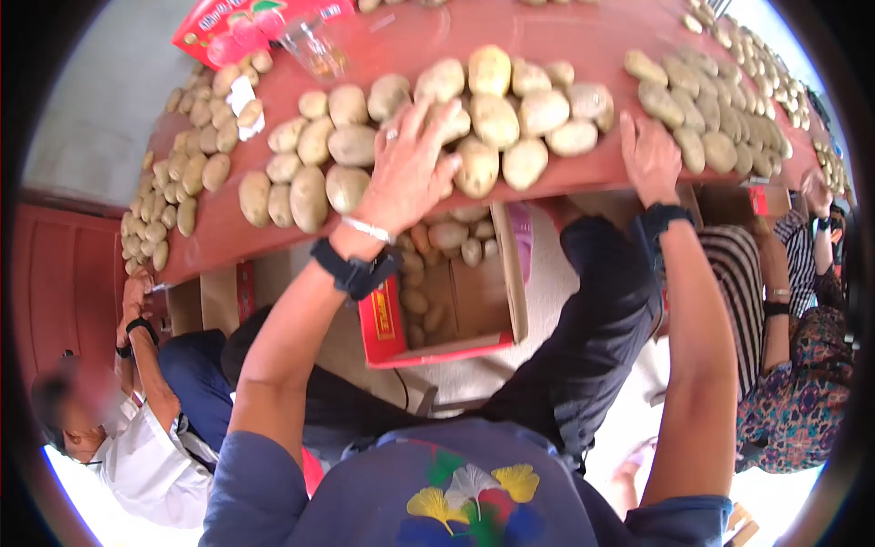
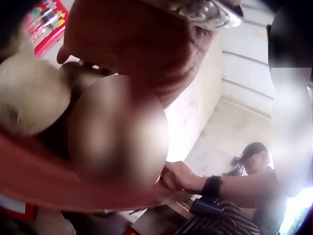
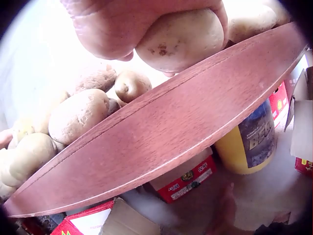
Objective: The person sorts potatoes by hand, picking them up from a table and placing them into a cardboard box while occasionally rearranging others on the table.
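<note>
My left hand (image 1: 410, 169) lies over the middle potatoes on the red table, its fingers spread across a potato (image 1: 458, 125) and the thumb apart from them. In the left wrist view this hand (image 2: 142, 49) arches above a blurred rounded shape (image 2: 117, 137) and a pale potato (image 2: 32, 95). At the table's front edge, my right hand (image 1: 652, 157) is beside the right-hand potato group (image 1: 720, 114). The right wrist view shows its fingers curled round a potato (image 3: 183, 41) with a dark blemish; from the head that potato is hidden under the hand.
Below the table edge (image 1: 547, 187) an open carton (image 1: 447, 354) holds more potatoes. A glass cup (image 1: 314, 47) and a red box (image 1: 237, 32) stand at the back left. Another potato pile (image 1: 182, 182) lies left. Other people sit on both sides. A yellow bucket (image 3: 232, 154) stands underneath.
</note>
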Motion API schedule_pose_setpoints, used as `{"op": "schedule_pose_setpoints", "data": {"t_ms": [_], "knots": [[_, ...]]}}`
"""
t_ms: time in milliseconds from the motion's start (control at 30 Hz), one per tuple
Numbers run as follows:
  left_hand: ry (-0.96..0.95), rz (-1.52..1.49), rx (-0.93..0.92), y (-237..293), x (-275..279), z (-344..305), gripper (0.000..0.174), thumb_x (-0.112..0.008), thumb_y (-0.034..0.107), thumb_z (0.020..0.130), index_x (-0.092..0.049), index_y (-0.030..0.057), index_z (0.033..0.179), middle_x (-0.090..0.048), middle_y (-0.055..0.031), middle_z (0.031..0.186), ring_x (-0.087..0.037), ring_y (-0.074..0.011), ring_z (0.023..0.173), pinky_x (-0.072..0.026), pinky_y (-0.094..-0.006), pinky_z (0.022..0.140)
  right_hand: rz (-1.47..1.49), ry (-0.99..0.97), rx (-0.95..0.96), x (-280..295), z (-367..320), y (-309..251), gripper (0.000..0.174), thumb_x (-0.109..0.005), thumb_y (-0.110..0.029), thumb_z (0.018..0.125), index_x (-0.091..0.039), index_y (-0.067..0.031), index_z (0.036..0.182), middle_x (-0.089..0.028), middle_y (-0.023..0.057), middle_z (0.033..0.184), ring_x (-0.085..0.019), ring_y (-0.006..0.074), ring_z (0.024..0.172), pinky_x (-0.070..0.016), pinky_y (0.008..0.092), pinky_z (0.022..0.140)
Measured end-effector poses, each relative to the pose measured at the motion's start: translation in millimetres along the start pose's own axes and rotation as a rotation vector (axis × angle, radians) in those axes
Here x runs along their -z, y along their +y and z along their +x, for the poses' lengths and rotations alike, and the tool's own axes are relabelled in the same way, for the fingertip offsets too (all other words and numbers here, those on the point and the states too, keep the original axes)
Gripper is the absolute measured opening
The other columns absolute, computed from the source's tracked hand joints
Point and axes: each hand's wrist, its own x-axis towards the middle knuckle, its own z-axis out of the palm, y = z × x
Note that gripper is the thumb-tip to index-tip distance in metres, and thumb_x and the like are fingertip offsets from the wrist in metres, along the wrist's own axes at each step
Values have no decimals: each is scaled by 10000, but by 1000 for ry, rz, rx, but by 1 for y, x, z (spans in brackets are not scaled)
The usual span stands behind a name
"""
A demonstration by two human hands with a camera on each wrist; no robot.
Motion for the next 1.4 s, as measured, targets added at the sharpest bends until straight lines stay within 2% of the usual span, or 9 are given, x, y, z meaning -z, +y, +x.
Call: {"op": "schedule_pose_setpoints", "data": {"t_ms": [133, 300, 400, 533, 800, 867, 900, 1000, 1400], "knots": [[101, -107, -89, 5, 6, 0, 451, -542, 195, 881, -457, 79, 1309, -428, -191, 1319, -398, -340, 1244, -323, -428, 1027, -79, -137, -45, 2, 6, 3, 554, -330, -544, 907, -645, -95, 987, -630, 200, 1028, -586, 400, 963, -453, 487, 845], [115, -452, -109, 34, 12, -51, 157, -574, 130, 845, -605, 83, 991, -577, -99, 774, -594, -287, 718, -480, -370, 658, -116, -193, -77, 0, 12, 4, 578, -283, -586, 900, -634, -153, 1052, -627, 183, 1065, -566, 390, 1025, -432, 478, 878], [-445, -747, 32, 24, -33, -97, 144, -532, 119, 875, -581, 61, 997, -610, -114, 830, -614, -307, 781, -497, -380, 685, -134, -252, -80, 0, 16, 9, 586, -286, -608, 892, -629, -174, 1087, -623, 176, 1086, -557, 391, 1040, -423, 471, 892], [-889, -493, 253, -11, -120, -155, 280, -523, 102, 858, -560, 88, 1135, -631, -155, 1033, -592, -326, 992, -468, -423, 854, -118, -252, -83, -1, 18, 14, 599, -294, -631, 877, -635, -188, 1093, -625, 183, 1076, -552, 396, 1042, -411, 459, 905], [-1570, -570, -78, -9, -276, -257, 602, -485, 66, 772, -404, 91, 1369, -443, -196, 1360, -460, -349, 1222, -390, -405, 1005, -75, -124, 98, -9, 14, 29, 523, -351, -543, 908, -662, -128, 978, -649, 168, 970, -575, 380, 967, -423, 454, 857], [-1588, -431, -235, 3, -259, -250, 582, -523, 164, 794, -413, 86, 1360, -426, -183, 1376, -426, -350, 1251, -372, -421, 1023, -201, 90, 328, -8, 5, 23, 352, -455, -345, 938, -651, -53, 921, -643, 109, 794, -620, 274, 738, -466, 365, 689], [-1777, -394, -278, 11, -255, -237, 578, -550, 207, 792, -430, 98, 1347, -428, -177, 1373, -415, -340, 1263, -368, -439, 1025, -82, -2, 195, -3, 5, 17, 381, -441, -376, 935, -652, -60, 912, -644, 141, 857, -602, 326, 822, -454, 404, 744], [-1376, -385, -439, 3, -280, -281, 365, -580, 185, 789, -612, 112, 1146, -578, -140, 1206, -540, -329, 1132, -477, -427, 895, 35, -102, 42, 7, 7, 2, 401, -432, -383, 936, -640, -46, 870, -636, 175, 899, -583, 378, 873, -442, 443, 777], [-1131, -516, 128, -3, -220, -205, 296, -604, 131, 730, -583, 18, 1003, -614, -197, 960, -592, -342, 969, -474, -409, 814, 81, -66, 73, 10, 3, -10, 353, -454, -313, 936, -581, -9, 809, -589, 168, 844, -554, 386, 775, -427, 448, 700]]}}
